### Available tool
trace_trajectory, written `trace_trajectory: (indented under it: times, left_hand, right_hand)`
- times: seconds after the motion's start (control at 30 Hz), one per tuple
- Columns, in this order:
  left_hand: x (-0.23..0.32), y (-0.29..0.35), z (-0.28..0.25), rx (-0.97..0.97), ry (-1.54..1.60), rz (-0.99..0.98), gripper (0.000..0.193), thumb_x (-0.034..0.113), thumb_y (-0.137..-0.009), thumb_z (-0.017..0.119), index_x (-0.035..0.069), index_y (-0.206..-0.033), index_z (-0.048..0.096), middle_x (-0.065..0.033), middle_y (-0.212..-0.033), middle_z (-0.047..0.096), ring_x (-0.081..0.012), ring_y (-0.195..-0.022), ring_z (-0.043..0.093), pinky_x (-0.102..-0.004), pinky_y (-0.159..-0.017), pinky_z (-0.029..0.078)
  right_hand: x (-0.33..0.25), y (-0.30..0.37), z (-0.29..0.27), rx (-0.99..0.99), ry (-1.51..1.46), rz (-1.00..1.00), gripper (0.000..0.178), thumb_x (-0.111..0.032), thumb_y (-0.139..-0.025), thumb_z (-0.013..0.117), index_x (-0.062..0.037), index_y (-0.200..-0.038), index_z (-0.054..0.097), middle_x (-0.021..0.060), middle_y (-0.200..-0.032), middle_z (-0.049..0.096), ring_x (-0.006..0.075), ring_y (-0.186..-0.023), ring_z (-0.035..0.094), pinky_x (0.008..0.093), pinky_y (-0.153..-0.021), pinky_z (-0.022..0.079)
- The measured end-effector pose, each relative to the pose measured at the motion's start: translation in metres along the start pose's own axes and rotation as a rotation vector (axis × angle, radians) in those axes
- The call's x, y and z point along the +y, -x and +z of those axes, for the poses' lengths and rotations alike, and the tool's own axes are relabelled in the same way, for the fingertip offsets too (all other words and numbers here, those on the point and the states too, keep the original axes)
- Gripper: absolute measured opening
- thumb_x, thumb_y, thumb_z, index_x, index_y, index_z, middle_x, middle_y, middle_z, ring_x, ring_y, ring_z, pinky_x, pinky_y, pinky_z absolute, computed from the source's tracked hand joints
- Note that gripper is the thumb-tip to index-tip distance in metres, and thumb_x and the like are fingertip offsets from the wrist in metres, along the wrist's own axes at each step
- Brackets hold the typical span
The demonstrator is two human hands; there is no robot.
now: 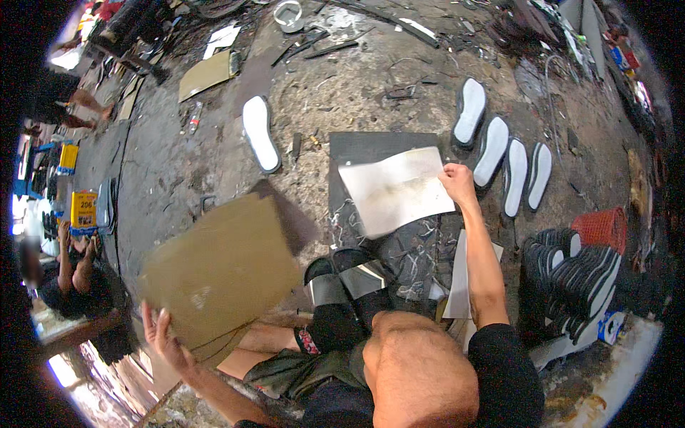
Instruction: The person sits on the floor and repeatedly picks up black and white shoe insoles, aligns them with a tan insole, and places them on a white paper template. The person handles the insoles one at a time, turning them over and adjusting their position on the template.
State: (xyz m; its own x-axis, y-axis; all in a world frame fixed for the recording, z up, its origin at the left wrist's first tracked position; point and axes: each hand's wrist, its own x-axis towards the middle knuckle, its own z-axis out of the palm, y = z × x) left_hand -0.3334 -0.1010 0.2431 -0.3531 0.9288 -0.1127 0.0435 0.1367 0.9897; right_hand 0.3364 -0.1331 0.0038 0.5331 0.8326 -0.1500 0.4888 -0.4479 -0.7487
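Observation:
My right hand (457,184) pinches the right edge of a white sheet (396,191) with a faint brownish stain, over a dark mat (378,145). A large olive-brown board (225,267), smeared by motion, is at the left in front of my lower leg. My left hand (168,342) is at the board's near left corner, fingers stretched and apart; whether they touch it, I cannot tell. Between my arms are my feet in black slide sandals (342,278). Another white sheet (460,282) lies beside my right forearm.
Several white-topped shoe soles (492,152) lie at the right, and one sole (261,135) left of the mat. Stacked soles (581,285) stand by a red basket (601,227). Farther off lie a brown board (207,75), a white bucket (288,16) and scraps. Another person (71,274) sits at far left.

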Motion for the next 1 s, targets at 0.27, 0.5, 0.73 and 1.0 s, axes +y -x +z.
trace_trajectory:
  times: [0.27,0.5,0.73,1.0]
  left_hand:
    - [0.022,-0.018,0.072,-0.193,0.116,-0.012,0.054,0.002,-0.092,0.064,-0.003,-0.143,0.049,-0.0144,-0.129,0.065,-0.0218,-0.11,0.066,-0.0357,-0.099,0.051]
    - [-0.13,-0.095,0.021,-0.165,-0.079,-0.331,0.052,-0.004,-0.093,0.06,-0.002,-0.144,0.05,-0.0131,-0.133,0.064,-0.0206,-0.117,0.062,-0.0336,-0.101,0.048]
    - [-0.234,-0.078,0.051,0.061,-0.7,0.019,0.058,-0.002,-0.09,0.063,-0.001,-0.146,0.048,-0.0135,-0.134,0.063,-0.0205,-0.121,0.06,-0.0312,-0.103,0.045]
    - [-0.108,0.061,0.31,-0.639,0.312,-0.352,0.074,0.013,-0.093,0.072,0.0,-0.155,0.034,-0.0221,-0.153,0.043,-0.0311,-0.127,0.056,-0.0409,-0.106,0.046]
  right_hand:
    - [-0.018,0.007,-0.003,0.121,0.265,-0.084,0.024,-0.013,-0.087,0.066,-0.0125,-0.109,0.074,0.0111,-0.103,0.074,0.0333,-0.101,0.069,0.043,-0.085,0.054]
    - [-0.023,-0.059,-0.024,0.413,0.207,-0.123,0.03,-0.023,-0.095,0.053,-0.0057,-0.111,0.072,0.0205,-0.106,0.072,0.0393,-0.102,0.068,0.0498,-0.087,0.053]
    - [-0.025,-0.135,-0.01,0.357,0.493,0.447,0.097,-0.052,-0.074,0.076,-0.0072,-0.152,0.039,0.0262,-0.132,0.062,0.0419,-0.122,0.059,0.048,-0.105,0.045]
    - [-0.162,0.066,0.054,-0.067,-0.362,-0.213,0.076,-0.028,-0.075,0.086,-0.0016,-0.139,0.055,0.0143,-0.134,0.062,0.0251,-0.116,0.062,0.0369,-0.1,0.047]
